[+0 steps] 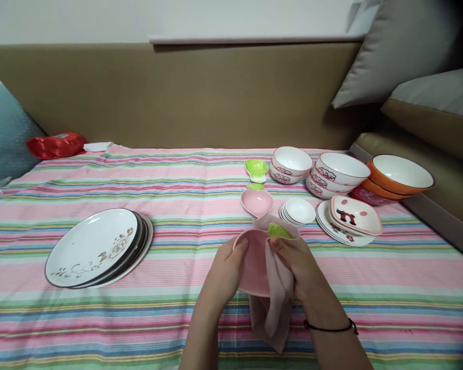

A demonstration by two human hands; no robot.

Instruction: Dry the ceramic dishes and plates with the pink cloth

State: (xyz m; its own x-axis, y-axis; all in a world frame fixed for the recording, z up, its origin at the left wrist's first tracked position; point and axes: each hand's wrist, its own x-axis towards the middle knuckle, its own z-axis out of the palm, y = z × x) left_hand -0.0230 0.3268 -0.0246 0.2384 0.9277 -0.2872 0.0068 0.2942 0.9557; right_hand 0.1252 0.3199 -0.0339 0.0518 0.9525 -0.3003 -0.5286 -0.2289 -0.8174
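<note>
Far to the left of the grip, a stack of plates (100, 246) is lying on the striped surface (177, 180). The left hand (226, 272) is closing around the left rim of a pink dish (254, 262), holding it tilted above the surface. The right hand (299, 264) is pressing a pink cloth (273, 303) against the dish; the cloth is hanging down below. Both hands are equally near. Beyond the grip a second pink dish (256, 201) is lying, and bowls (339, 174) are standing further right.
</note>
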